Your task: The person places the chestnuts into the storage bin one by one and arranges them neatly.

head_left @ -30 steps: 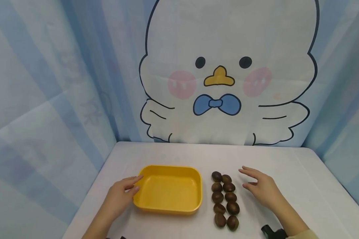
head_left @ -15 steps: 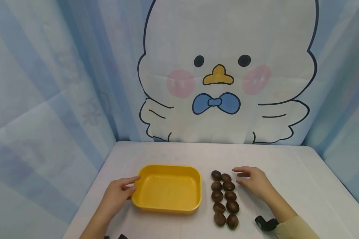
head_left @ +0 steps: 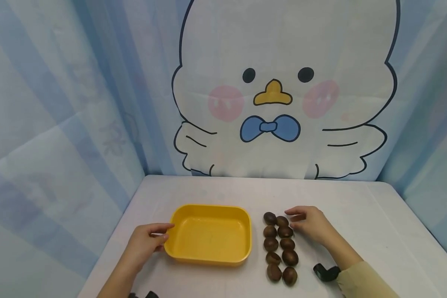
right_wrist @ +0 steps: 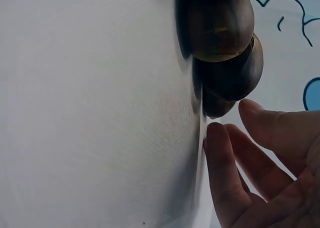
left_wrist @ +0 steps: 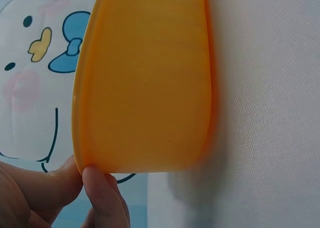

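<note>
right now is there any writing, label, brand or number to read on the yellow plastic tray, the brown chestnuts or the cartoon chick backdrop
None: no text can be read in any view.
Yellow plastic tray: plain, no label or mark.
Brown chestnuts: no writing.
Cartoon chick backdrop: a drawing only, no words or numbers.
White tabletop: bare of print.
Small black device by the right sleeve: too small to read.

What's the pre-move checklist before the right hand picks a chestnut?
1. Yellow tray steadied: left hand holds its left rim, thumb and finger on the edge. Ok.
2. Tray empty and upright: ok.
3. Chestnuts in two rows right of the tray, none scattered: ok.
4. Right hand beside the far chestnuts, fingers relaxed, holding nothing: ok.
5. Fingertip contact with a chestnut: cannot tell.
6. Path from chestnuts to tray unobstructed: ok.
</note>
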Demonstrator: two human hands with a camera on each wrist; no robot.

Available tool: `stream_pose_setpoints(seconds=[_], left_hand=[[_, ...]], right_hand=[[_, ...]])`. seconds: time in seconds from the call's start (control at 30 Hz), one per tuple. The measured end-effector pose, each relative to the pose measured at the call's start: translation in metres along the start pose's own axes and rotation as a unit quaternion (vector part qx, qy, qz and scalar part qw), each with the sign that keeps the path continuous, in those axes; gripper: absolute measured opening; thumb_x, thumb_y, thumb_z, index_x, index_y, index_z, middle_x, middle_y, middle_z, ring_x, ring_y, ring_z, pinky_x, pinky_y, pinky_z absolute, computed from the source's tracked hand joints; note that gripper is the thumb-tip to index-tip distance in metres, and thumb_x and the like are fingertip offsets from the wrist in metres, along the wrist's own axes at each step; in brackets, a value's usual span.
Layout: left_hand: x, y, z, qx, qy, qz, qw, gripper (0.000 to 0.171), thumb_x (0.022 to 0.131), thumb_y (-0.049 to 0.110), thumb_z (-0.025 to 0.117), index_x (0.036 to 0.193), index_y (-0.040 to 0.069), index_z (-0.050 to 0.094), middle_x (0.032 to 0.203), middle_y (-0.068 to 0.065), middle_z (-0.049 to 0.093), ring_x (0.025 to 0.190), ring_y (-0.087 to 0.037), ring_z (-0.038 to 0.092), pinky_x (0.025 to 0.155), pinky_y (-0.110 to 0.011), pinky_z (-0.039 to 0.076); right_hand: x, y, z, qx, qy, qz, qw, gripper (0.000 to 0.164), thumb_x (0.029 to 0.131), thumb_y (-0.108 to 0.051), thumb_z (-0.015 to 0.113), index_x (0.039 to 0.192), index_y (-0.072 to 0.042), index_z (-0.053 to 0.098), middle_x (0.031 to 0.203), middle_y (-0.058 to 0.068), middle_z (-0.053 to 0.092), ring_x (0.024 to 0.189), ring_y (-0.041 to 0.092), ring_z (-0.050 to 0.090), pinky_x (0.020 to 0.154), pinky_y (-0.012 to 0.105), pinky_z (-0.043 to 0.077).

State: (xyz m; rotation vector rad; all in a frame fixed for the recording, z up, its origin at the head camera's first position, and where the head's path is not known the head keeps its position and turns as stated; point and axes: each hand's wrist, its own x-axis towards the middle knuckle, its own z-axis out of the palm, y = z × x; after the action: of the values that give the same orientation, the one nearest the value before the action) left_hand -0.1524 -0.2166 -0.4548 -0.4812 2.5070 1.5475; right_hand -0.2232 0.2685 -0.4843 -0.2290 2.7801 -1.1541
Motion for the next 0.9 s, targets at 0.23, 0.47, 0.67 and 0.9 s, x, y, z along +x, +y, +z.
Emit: stream_pose_setpoints(seconds=[0.23, 0.47, 0.67, 0.9], left_hand=[[0.002, -0.003, 0.000, -0.015, -0.001, 0.000, 0.9999, 0.031, 0.102, 0.000, 0.068, 0.131, 0.005, 0.077, 0.130, -0.022, 0.068, 0.087, -0.019, 0.068, 0.074, -0.029, 0.066], [0.003, -0.005, 0.001, -0.025, 0.002, -0.003, 0.9997, 0.028, 0.101, 0.001, 0.068, 0.128, 0.003, 0.077, 0.123, -0.021, 0.067, 0.082, -0.019, 0.067, 0.071, -0.027, 0.065], [0.004, -0.006, 0.002, -0.036, 0.008, -0.009, 0.9993, 0.028, 0.101, 0.001, 0.069, 0.128, 0.003, 0.077, 0.114, -0.017, 0.066, 0.079, -0.019, 0.066, 0.069, -0.026, 0.064], [0.004, -0.006, 0.002, -0.044, 0.006, -0.015, 0.9989, 0.028, 0.101, 0.001, 0.069, 0.127, 0.002, 0.077, 0.111, -0.015, 0.065, 0.079, -0.019, 0.065, 0.068, -0.026, 0.064]], right_hand=[[0.006, -0.004, 0.002, -0.004, -0.017, -0.007, 1.000, 0.035, 0.090, 0.000, 0.079, 0.124, -0.007, 0.078, 0.124, 0.015, 0.078, 0.111, 0.032, 0.076, 0.094, 0.049, 0.063], [0.015, -0.001, 0.002, -0.004, -0.037, -0.003, 0.999, 0.036, 0.091, 0.001, 0.078, 0.125, -0.010, 0.078, 0.123, 0.011, 0.078, 0.107, 0.026, 0.073, 0.090, 0.042, 0.062], [0.022, 0.004, 0.003, 0.010, -0.057, 0.001, 0.998, 0.036, 0.092, 0.001, 0.077, 0.125, -0.012, 0.079, 0.122, 0.009, 0.077, 0.105, 0.022, 0.070, 0.090, 0.041, 0.060], [0.024, 0.004, 0.002, 0.014, -0.071, -0.006, 0.997, 0.034, 0.091, 0.003, 0.077, 0.122, -0.012, 0.080, 0.118, 0.009, 0.077, 0.104, 0.022, 0.068, 0.089, 0.040, 0.058]])
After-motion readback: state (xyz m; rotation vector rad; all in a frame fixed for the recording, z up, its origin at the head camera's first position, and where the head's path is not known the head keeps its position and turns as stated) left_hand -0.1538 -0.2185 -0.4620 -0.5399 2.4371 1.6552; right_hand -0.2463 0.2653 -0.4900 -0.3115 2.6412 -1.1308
